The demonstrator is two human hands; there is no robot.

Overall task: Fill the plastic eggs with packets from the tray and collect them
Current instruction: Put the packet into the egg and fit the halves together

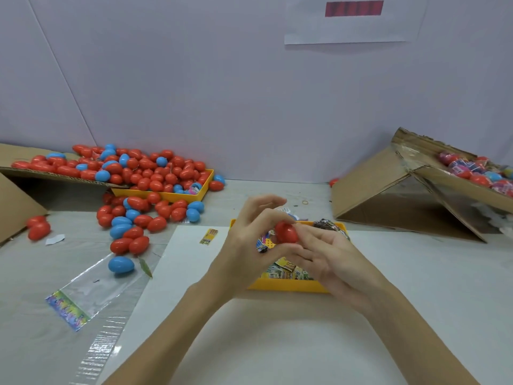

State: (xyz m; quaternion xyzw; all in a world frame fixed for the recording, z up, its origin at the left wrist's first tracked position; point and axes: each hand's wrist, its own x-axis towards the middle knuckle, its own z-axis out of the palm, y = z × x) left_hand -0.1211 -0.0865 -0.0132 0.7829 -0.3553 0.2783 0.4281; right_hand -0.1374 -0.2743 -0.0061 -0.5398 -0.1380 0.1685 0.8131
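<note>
Red egg [286, 232] pinched between left hand [251, 240] and right hand [327, 252], over the tray [288, 286], long axis roughly upright; collection box [433, 187] nearer right.

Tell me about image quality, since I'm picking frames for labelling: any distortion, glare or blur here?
Head view: wide-angle bending curves the cardboard box edges; soft, even light casts faint shadows; glare streaks the clear plastic bag; the hands' grip on the red egg is slightly soft.
</note>
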